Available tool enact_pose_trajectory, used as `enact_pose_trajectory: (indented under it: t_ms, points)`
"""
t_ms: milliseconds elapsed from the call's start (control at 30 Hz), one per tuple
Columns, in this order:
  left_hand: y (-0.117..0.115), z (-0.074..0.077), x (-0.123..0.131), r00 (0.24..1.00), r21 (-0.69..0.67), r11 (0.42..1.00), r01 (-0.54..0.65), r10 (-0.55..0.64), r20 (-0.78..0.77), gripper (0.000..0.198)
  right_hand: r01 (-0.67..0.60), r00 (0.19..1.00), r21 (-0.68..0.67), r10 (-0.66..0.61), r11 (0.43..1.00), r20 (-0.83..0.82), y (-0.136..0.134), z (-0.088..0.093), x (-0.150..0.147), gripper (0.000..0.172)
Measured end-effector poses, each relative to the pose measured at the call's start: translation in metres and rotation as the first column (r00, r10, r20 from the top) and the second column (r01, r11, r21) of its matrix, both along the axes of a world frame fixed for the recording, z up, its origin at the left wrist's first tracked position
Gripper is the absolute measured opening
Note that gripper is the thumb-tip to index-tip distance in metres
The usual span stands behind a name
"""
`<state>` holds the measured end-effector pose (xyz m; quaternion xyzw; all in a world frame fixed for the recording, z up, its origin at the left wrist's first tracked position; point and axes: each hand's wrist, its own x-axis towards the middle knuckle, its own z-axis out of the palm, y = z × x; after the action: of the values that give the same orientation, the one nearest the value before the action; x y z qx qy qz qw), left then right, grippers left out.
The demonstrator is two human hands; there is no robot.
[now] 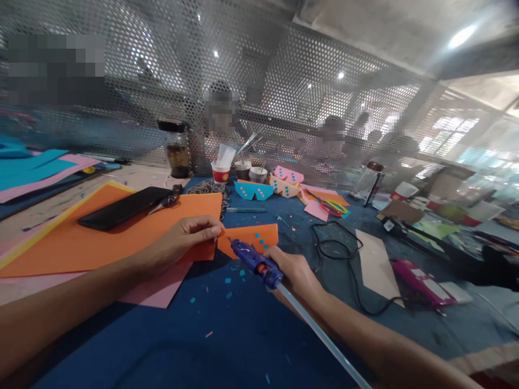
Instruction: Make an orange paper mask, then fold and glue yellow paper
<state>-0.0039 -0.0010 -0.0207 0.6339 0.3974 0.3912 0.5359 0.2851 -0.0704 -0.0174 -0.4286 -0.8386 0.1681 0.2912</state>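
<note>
My left hand [187, 235] pinches the left corner of a folded orange paper piece [251, 238] dotted with small blue squares, held just above the blue table cover [227, 335]. My right hand [295, 272] is wrapped round a blue glue gun [254, 261]. Its nozzle points up-left at the near edge of the orange piece. A clear glue stick [320, 335] sticks out of the back of the gun along my forearm. The gun's black cord [344, 259] loops away to the right.
Large orange sheets [101, 237] with a black phone [121, 208] and scissors [164, 202] lie to the left, over pink paper [156, 292]. Finished folded paper shapes [253, 190], paper cups [221, 172], a jar [177, 151] and red scissors [330, 208] stand further back. A perforated metal screen [284, 97] backs the table; people sit behind it.
</note>
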Motion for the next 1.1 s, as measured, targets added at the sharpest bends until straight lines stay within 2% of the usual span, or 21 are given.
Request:
enact_pose_trajectory:
  t_ms: [200,500,967,1100]
  points:
    - [0.0017,-0.0029,-0.0009,1.000,-0.014,1.000,0.014,-0.014,0.020,0.023,-0.002,1.000,0.006,0.002,1.000,0.007,0.0002,-0.0001,0.0004,0.014]
    - [-0.0003,0.0011,0.0008,1.000,0.001,1.000,0.016,-0.016,0.012,0.025,0.017,0.999,0.006,-0.017,1.000,0.039,-0.0006,-0.0006,-0.0001,0.019]
    - [0.0000,0.0005,0.0016,1.000,-0.018,1.000,0.001,0.000,0.017,0.026,0.008,0.999,0.009,-0.008,1.000,0.038,-0.0017,0.0001,0.0000,0.016]
    - [0.0000,0.0016,0.0017,1.000,0.015,1.000,0.004,-0.004,-0.005,0.025,-0.005,1.000,0.025,0.005,1.000,0.025,-0.0017,-0.0017,0.0007,0.018]
